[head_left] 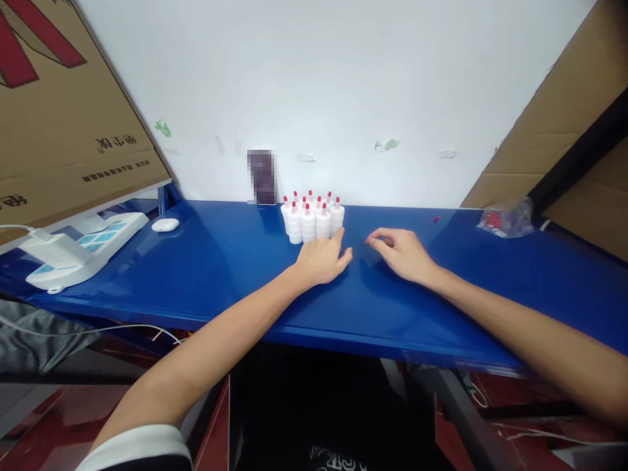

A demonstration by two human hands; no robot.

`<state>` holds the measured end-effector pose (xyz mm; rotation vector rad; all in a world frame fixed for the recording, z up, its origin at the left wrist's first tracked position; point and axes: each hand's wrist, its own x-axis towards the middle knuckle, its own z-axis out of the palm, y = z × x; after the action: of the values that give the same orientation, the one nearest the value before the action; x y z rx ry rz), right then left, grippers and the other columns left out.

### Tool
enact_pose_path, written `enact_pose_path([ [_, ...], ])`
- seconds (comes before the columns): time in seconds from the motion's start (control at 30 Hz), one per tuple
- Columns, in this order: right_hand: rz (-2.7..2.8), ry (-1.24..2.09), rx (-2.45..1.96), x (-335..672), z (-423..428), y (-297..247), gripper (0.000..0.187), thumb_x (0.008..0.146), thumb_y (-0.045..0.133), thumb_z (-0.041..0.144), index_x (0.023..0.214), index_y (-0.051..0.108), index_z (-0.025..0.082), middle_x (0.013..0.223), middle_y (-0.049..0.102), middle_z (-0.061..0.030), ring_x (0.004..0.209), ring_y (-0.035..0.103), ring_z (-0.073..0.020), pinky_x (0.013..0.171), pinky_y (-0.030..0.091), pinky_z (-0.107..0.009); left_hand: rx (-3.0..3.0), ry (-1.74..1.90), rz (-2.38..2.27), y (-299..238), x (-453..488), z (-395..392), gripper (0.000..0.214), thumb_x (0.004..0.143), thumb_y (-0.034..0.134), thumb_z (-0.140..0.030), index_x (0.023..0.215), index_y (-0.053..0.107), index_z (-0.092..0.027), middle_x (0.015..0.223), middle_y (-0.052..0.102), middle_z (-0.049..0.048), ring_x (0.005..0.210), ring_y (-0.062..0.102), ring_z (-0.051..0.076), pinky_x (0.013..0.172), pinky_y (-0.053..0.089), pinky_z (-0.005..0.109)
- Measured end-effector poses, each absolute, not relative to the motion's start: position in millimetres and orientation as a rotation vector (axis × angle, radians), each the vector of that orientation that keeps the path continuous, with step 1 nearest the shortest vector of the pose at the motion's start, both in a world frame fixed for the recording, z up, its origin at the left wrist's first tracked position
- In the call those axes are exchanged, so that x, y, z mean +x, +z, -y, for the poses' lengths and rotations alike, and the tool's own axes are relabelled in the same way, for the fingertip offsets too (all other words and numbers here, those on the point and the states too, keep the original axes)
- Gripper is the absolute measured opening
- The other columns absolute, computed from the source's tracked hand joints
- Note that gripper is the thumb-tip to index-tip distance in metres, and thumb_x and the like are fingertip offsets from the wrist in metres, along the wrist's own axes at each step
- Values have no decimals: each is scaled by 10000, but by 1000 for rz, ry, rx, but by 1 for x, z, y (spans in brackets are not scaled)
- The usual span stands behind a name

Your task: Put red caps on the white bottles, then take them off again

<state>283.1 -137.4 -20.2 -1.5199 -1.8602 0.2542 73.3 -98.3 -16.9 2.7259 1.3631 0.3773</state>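
Several small white squeeze bottles [308, 222] with red-tipped nozzles stand upright in a tight cluster on the blue table. My left hand [321, 260] is at the front right of this cluster, thumb and index finger apart; its other fingers partly hide the lower front bottles. Whether it touches a bottle, I cannot tell. To the right, my right hand [403, 254] is just above the tabletop, thumb and fingertips pinched together. A tiny reddish spot shows at its fingertips, too small to name. A small red piece [436, 219], like a nozzle tip, lies farther right.
A clear plastic bag [507, 219] with red pieces lies at the right. A dark pixelated rectangle [265, 176] leans on the wall. At the left are a white earbud case [165, 225], a power strip [93, 248] with a plugged-in charger [56, 250], and a cardboard box [73, 118].
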Motion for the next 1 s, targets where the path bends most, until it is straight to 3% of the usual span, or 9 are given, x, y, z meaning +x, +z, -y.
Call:
enact_pose_path([
  [0.2, 2001, 234, -1455, 283, 136, -22, 273, 921, 517, 300, 844, 761, 204, 781, 757, -37, 664, 643, -197, 680, 475, -338, 2718, 346, -1393, -14, 73, 100, 610, 1052, 361, -486, 1540, 405, -121, 1178, 752, 168, 1054, 726, 352, 862, 551, 438],
  [0.43, 2136, 202, -1515, 281, 135, -23, 173, 825, 614, 269, 888, 769, 223, 789, 712, -20, 679, 618, -181, 649, 454, -321, 2753, 327, -1337, -14, 72, 100, 473, 1044, 379, -476, 1317, 650, -200, 1124, 761, 133, 1022, 730, 329, 827, 558, 415],
  [0.77, 2106, 395, -1536, 282, 137, -18, 170, 814, 667, 276, 937, 782, 250, 797, 754, 7, 640, 624, -164, 633, 487, -322, 2742, 359, -1328, -15, 70, 97, 426, 1044, 377, -419, 1270, 677, -217, 1083, 770, 116, 966, 733, 303, 778, 549, 378],
  [0.93, 2056, 296, -1394, 281, 135, -24, 259, 839, 585, 174, 967, 792, 261, 1080, 779, -29, 873, 701, -216, 758, 538, -375, 2762, 351, -1302, -15, 69, 96, 416, 1047, 353, -380, 1246, 681, -219, 1033, 772, 107, 935, 738, 299, 757, 545, 370],
  [1.0, 1958, 255, -1327, 280, 134, -28, 328, 834, 512, 117, 950, 789, 248, 1066, 783, -38, 906, 712, -221, 773, 548, -378, 2774, 349, -1265, -15, 68, 95, 416, 1044, 357, -376, 1266, 673, -225, 1050, 772, 101, 945, 738, 299, 764, 548, 374],
])
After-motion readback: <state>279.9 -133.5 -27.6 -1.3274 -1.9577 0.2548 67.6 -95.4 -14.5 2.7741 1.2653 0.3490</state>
